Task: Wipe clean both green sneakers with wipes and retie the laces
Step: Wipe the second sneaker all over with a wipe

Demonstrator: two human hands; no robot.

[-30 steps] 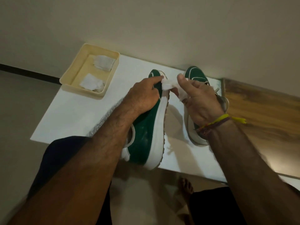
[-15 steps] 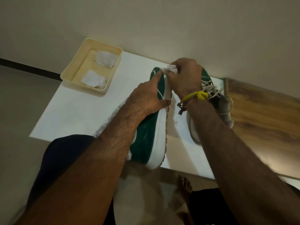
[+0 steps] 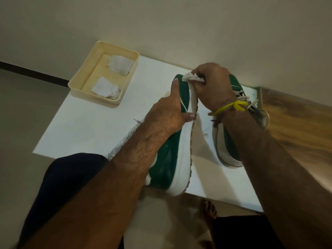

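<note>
My left hand (image 3: 167, 114) grips a green sneaker (image 3: 168, 164) with a white sole, held tilted on its side above the white table (image 3: 86, 126). My right hand (image 3: 213, 88) pinches a crumpled white wipe (image 3: 191, 78) and presses it against the toe end of that sneaker's sole. The second green sneaker (image 3: 233, 87) stands on the table behind my right wrist, its white laces (image 3: 248, 103) loose and mostly hidden by my arm.
A cream tray (image 3: 80, 81) at the table's back left holds two folded white wipes (image 3: 119, 64). A wooden surface (image 3: 296, 126) borders the table on the right. My bare foot (image 3: 208, 211) shows on the floor below the table's near edge.
My right hand moved from in front of the right sneaker up to the held sneaker's toe, curling round the wipe. The left hand's grip on the sneaker stays.
</note>
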